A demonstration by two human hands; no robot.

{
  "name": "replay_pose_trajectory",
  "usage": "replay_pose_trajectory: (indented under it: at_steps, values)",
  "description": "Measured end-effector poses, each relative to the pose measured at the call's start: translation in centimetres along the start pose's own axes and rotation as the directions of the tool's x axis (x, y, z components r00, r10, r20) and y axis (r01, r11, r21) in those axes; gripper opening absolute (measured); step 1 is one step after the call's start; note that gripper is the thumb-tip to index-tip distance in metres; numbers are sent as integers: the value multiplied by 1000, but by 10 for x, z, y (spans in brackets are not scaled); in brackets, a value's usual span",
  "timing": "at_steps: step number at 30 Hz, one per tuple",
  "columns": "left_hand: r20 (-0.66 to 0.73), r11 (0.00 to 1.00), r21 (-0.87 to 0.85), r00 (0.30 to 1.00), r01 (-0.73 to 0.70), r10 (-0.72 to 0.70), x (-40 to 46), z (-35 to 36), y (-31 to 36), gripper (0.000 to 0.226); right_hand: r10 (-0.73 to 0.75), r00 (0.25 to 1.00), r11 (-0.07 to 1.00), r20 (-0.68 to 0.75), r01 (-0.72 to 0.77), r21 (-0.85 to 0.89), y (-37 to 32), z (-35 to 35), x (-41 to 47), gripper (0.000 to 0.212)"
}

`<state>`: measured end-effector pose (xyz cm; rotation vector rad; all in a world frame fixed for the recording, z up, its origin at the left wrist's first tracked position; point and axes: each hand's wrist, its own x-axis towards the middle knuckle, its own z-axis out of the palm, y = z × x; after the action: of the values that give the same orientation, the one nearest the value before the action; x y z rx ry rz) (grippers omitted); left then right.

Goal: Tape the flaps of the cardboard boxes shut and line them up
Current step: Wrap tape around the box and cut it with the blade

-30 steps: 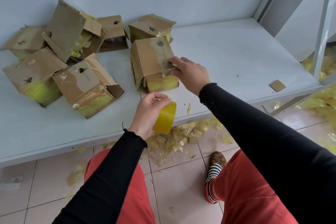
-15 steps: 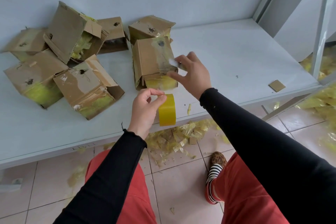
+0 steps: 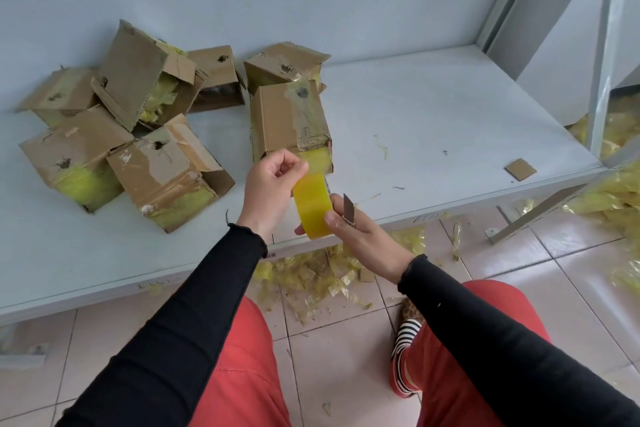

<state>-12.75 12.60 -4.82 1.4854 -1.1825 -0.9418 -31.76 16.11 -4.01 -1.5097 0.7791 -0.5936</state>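
Note:
A yellow tape roll hangs just above the table's front edge, held between both hands. My left hand pinches its upper edge with curled fingers. My right hand grips the roll's lower side, thumb on the tape, and also holds a small cutter blade pointing up. Right behind the hands stands a worn cardboard box with yellow tape on its near end. Several more battered boxes lie in a loose pile at the left; some have flaps open.
The white table runs along a wall. A small cardboard scrap lies near its right edge. A metal post stands at the right. Yellow tape scraps litter the tiled floor under the table and at the right.
My right hand left the box and came down to the tape roll, now showing a blade. My left hand rose with the roll toward the box.

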Motion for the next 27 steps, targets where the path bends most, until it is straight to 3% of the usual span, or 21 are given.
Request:
replay_pose_trajectory:
  at_steps: [3, 6, 8, 11, 15, 21, 27]
  values:
    - [-11, 999, -35, 1000, 2, -2, 18, -2, 21, 18, -45, 991, 997, -125, 53, 60, -6, -1, 0, 31]
    - [-88, 994, -108, 996, -17, 7, 47, -8, 48, 13, 82, 977, 980, -196, -44, 192, -10, -1, -3, 26]
    - [-136, 988, -155, 991, -26, 5, 75, -18, 64, 16, 151, 968, 962, -201, -97, 257, -13, 1, -5, 34]
    - [-148, 992, -123, 989, -19, 1, 122, -29, 79, 14, 185, 952, 973, -246, -143, 179, -16, 8, -6, 42]
    - [-64, 997, 42, 996, -57, 60, 171, -24, 74, 12, 176, 920, 984, -350, -158, 82, -23, 10, 8, 23]
    - [-47, 991, 131, 999, -19, 26, 220, -17, 45, 8, 135, 893, 988, -429, -154, -8, -31, 3, 39, 17]
    - [-40, 981, 193, 999, 21, -14, 241, -15, 17, 20, 166, 865, 983, -474, -181, 14, -23, -2, 60, 21]
